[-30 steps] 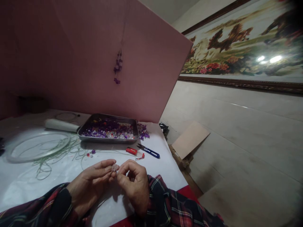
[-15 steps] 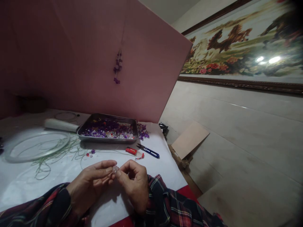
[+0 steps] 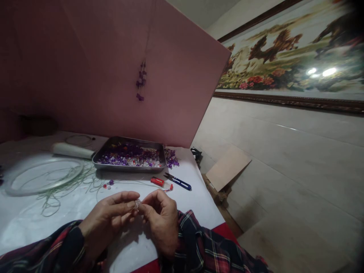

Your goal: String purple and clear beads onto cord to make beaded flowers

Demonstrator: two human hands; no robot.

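A small cluster of clear beads (image 3: 137,204) sits between the fingertips of both hands, low over the white tabletop. My left hand (image 3: 109,212) pinches it from the left between thumb and fingers. From the right, my right hand (image 3: 161,218) closes thumb and forefinger at the cluster's edge; the fingers partly hide it. Just beyond the hands lie a few loose beads (image 3: 108,185), red, purple and pale. Past the right hand are a small red-capped tube (image 3: 161,183) and blue thread snips (image 3: 178,181).
A metal tray (image 3: 129,169) of purple, clear and red beads stands at the back, with purple beads (image 3: 172,158) beside it. Tangled green thread (image 3: 52,201) and a clear ring-shaped coil (image 3: 17,191) lie left. A beaded strand (image 3: 141,80) hangs on the pink panel (image 3: 108,68).
The bead cluster has turned slightly between my fingertips, and my right fingers have shifted a little around it. Everything else lies as before.
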